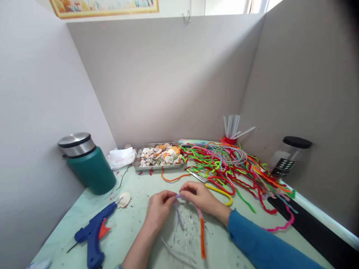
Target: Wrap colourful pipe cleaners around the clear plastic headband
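Note:
Between my two hands I hold a purple pipe cleaner near the middle of the table's front. My left hand pinches it from the left, and my right hand pinches it a short way to the right. One purple end hangs down below my left fingers. From under my right hand a pink stretch runs into an orange pipe cleaner that points toward me; how they join is partly hidden. A thin whitish strand lies on the table below my hands.
A blue glue gun rests at left, its nozzle by a white shell. Behind it stands a green bottle. Further back are a metal tray of shells, scissors, a heap of pipe cleaners and a black-lidded jar.

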Demonstrator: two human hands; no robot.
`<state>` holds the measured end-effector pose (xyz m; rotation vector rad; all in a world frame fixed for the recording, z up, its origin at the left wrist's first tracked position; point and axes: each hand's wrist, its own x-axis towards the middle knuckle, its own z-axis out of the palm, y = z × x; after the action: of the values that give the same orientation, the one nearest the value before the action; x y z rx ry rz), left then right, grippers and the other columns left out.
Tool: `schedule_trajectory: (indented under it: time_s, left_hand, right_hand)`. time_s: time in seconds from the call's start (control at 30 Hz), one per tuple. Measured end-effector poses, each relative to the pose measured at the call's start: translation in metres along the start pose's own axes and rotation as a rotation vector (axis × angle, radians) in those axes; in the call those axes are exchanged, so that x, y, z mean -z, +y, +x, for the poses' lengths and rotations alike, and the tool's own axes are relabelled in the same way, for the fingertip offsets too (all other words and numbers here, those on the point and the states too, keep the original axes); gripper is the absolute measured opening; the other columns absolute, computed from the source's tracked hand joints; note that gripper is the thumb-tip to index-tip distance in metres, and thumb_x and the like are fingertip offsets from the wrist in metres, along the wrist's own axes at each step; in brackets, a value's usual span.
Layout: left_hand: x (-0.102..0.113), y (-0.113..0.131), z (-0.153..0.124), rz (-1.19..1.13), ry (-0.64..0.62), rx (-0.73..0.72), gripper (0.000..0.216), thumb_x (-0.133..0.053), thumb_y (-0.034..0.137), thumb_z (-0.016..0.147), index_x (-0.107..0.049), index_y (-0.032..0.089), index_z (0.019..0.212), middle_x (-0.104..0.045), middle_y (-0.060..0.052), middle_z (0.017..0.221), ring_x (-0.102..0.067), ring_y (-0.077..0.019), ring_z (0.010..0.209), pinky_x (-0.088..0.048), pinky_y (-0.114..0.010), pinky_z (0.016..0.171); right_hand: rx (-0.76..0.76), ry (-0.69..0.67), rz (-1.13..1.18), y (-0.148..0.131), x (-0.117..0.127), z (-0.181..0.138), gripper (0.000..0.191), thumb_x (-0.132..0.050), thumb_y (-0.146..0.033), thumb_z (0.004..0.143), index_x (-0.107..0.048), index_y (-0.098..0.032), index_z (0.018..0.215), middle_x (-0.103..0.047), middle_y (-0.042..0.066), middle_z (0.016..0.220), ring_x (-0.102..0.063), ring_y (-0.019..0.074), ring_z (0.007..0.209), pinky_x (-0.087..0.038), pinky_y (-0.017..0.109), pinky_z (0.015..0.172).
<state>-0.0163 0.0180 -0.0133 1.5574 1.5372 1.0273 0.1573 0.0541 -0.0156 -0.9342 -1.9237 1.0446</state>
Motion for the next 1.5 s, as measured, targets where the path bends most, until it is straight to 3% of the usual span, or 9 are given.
schedule_trajectory:
  time_s: [0.13,0.3,0.43,0.6,0.93,1.13,1.5]
  left_hand:
    - [-0.003,-0.003,0.002,-0.154,-0.001,0.031,0.022,-0.063,0.03,0.065,-0.066,0.014,0.08,-0.069,-0.006,0.076,-0.062,-0.0171,0.069,-0.046,-0.025,0.065]
    - [-0.005,0.002,-0.001,-0.29,-0.039,0.087,0.023,-0.063,0.031,0.066,-0.06,0.014,0.081,-0.063,0.0,0.063,-0.057,-0.0118,0.057,-0.042,-0.02,0.053]
    - [-0.004,0.008,-0.005,-0.244,-0.058,0.065,0.02,-0.058,0.024,0.068,-0.058,0.016,0.087,-0.063,0.0,0.071,-0.052,-0.0084,0.051,-0.038,-0.019,0.047]
    - [-0.005,0.001,-0.005,-0.16,-0.071,-0.055,0.024,-0.052,0.012,0.065,-0.055,0.017,0.089,-0.062,0.0,0.083,-0.053,-0.0084,0.058,-0.039,-0.019,0.053]
    - [-0.004,0.005,-0.005,0.044,0.032,-0.117,0.015,-0.059,0.026,0.068,-0.057,0.017,0.08,-0.063,-0.001,0.074,-0.054,-0.0126,0.064,-0.038,-0.021,0.057]
    - [-0.002,0.01,-0.007,0.237,0.074,-0.094,0.021,-0.055,0.035,0.071,-0.063,0.017,0.068,-0.058,0.002,0.055,-0.047,-0.0114,0.052,-0.032,-0.021,0.052]
    - [-0.001,0.005,-0.002,-0.056,-0.044,0.125,0.026,-0.058,0.039,0.067,-0.055,0.015,0.061,-0.044,0.007,0.043,-0.032,-0.0062,0.038,-0.024,-0.019,0.041]
  right_hand:
    - [0.066,-0.027,-0.138,-0.006,-0.004,-0.005,0.013,-0.055,-0.028,0.08,-0.063,-0.018,0.077,-0.061,-0.001,0.068,-0.052,0.0126,0.062,-0.039,0.022,0.056]
    - [0.129,-0.025,-0.173,-0.013,-0.004,-0.008,0.014,-0.05,-0.023,0.082,-0.063,-0.019,0.083,-0.063,0.001,0.075,-0.055,0.0138,0.068,-0.04,0.023,0.062]
    - [0.119,-0.01,-0.165,-0.011,-0.004,-0.008,0.015,-0.048,-0.023,0.083,-0.063,-0.019,0.084,-0.063,0.001,0.073,-0.055,0.0136,0.065,-0.04,0.023,0.06]
    - [0.121,-0.003,-0.154,-0.008,-0.005,-0.007,0.016,-0.048,-0.021,0.083,-0.063,-0.019,0.089,-0.063,0.0,0.074,-0.054,0.013,0.064,-0.04,0.022,0.059]
    - [0.135,-0.043,-0.118,-0.01,-0.004,-0.009,0.016,-0.048,-0.018,0.082,-0.064,-0.019,0.087,-0.064,0.001,0.078,-0.057,0.0142,0.07,-0.041,0.023,0.063]
    - [0.128,-0.019,-0.162,-0.006,-0.005,-0.008,0.015,-0.05,-0.015,0.08,-0.063,-0.018,0.085,-0.063,0.001,0.076,-0.055,0.0138,0.068,-0.04,0.023,0.061]
    - [0.155,-0.078,-0.171,-0.012,-0.006,-0.011,0.014,-0.049,-0.015,0.08,-0.063,-0.016,0.083,-0.062,0.0,0.072,-0.053,0.0114,0.064,-0.038,0.02,0.058]
